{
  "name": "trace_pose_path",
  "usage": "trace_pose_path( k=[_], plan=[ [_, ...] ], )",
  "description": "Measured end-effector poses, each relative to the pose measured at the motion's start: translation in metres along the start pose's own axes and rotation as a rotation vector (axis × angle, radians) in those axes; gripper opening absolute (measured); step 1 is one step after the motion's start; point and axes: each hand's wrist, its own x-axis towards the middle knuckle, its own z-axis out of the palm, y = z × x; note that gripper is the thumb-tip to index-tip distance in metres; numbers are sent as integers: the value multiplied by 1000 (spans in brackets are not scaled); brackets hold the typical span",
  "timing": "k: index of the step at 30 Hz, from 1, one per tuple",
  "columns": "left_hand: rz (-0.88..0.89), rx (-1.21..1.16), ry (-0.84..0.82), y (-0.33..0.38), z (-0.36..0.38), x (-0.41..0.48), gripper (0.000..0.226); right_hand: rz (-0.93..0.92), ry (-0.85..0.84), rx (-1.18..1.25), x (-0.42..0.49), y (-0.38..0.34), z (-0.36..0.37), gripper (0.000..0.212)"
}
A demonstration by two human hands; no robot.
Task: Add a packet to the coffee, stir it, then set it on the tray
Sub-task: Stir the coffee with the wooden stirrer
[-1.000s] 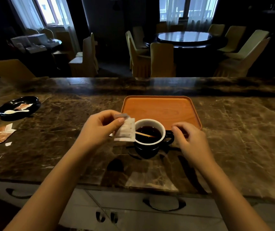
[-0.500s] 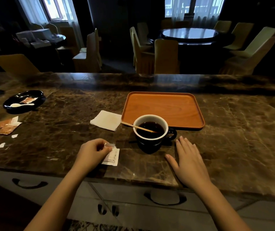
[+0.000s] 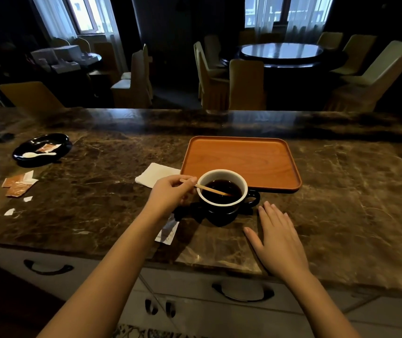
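Our left hand (image 3: 170, 193) pinches the wooden stirrer (image 3: 209, 189), slanting right into the coffee cup (image 3: 222, 191) (right hand (image 3: 278, 237) flat, open).

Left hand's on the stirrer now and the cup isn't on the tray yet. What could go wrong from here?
1. The coffee cup looks fairly full, and the right hand lies flat on the counter, not steadying it; brisk stirring could slosh coffee or shift the cup.
2. The stirrer, pinched by the left hand, leans across the rim; left in, it may tip out during the lift over the tray lip.
3. The empty packet lies under the left forearm and could be swept off.
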Motion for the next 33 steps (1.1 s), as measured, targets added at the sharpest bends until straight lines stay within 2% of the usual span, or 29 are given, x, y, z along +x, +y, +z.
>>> trace_pose_path(
  k=[3, 5, 9, 19, 22, 27, 33],
  plan=[
    [-42, -96, 20, 9, 6, 3, 20, -4, 1, -6, 0, 0, 0, 68],
    [-21, -62, 29, 15, 8, 5, 17, -7, 2, -9, 0, 0, 0, 68],
    [80, 74, -18, 28, 14, 11, 17, -9, 11, -6, 0, 0, 0, 68],
    [331, 508, 51, 34, 2, 22, 14, -6, 28, 11, 0, 1, 1, 68],
    [296, 496, -17, 35, -2, 16, 20, -4, 24, 17, 0, 1, 1, 68],
    [281, 344, -118, 41, 11, 9, 18, -4, 16, 29, -1, 0, -1, 68],
    [287, 328, -58, 42, 27, 23, 17, -3, 23, 46, -1, -1, -2, 67]
  ],
)
